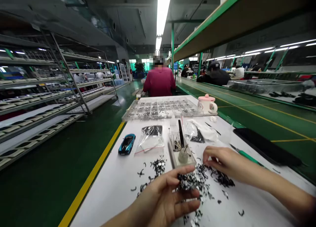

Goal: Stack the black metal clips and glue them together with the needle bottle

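My left hand [163, 195] is turned palm up above the white table with its fingers stretched apart, and nothing shows in its grip. Behind and below its fingers lies a heap of small silver and black parts [197, 181]. My right hand [219, 159] reaches down at the edge of a pile of small curved black pieces [223, 179]. Its thumb and fingertips are pressed together, and whatever they pinch is hidden. Another scatter of black and silver pieces [158, 167] lies left of a small box [176, 161] with thin tools standing in it.
A blue toy car [127, 144] and a plastic bag [150, 139] are on the left. A clear compartment tray [125, 115] and a pink-lidded mug [206, 104] stand behind. A green-handled tool [247, 154] and black pouch [264, 146] lie right. A person [160, 80] sits ahead.
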`<state>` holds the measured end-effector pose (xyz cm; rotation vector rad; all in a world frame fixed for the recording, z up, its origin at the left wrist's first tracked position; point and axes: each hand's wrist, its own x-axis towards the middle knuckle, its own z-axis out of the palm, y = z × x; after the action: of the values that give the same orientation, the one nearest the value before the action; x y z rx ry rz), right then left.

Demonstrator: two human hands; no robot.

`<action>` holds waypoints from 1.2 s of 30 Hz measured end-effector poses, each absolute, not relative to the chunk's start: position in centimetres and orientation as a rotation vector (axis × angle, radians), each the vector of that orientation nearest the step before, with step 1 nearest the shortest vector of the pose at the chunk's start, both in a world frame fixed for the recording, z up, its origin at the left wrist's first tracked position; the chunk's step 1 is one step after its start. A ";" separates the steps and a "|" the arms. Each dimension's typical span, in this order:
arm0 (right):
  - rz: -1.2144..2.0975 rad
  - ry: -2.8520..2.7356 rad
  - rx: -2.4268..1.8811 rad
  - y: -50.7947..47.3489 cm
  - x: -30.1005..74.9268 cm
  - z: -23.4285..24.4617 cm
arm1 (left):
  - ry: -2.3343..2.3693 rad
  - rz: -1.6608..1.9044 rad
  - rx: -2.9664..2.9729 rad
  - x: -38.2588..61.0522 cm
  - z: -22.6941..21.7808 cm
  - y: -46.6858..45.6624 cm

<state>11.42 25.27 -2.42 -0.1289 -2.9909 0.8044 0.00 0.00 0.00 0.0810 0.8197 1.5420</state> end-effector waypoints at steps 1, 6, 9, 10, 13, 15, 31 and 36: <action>0.821 -2.958 -0.139 25.4 11.5 -2.4 | 0.831 1.542 0.076 0.2 0.1 0.0; 1.008 -2.788 -0.192 24.7 12.3 -1.8 | 0.898 1.543 0.083 1.0 0.4 0.0; 1.294 -2.673 -0.140 22.9 12.9 -0.8 | 0.936 1.568 0.108 1.2 0.1 0.1; 1.409 -2.623 -0.108 22.2 13.2 -0.4 | 0.948 1.576 0.120 1.2 0.0 0.1; 1.704 -2.481 -0.015 20.4 13.8 0.7 | 0.966 1.585 0.142 1.3 0.0 0.1; 1.880 -2.397 0.003 19.4 14.1 1.2 | 0.972 1.593 0.171 1.3 0.1 0.0; 0.950 -2.516 0.324 17.4 16.2 0.8 | 1.327 1.432 0.401 0.8 0.6 -0.1; 0.629 -2.559 0.377 17.3 16.6 0.6 | 1.294 1.428 0.414 0.7 0.5 0.0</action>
<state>16.55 17.30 0.60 0.3766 -2.5594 0.6289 0.71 -0.01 0.52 0.4136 1.2935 1.4281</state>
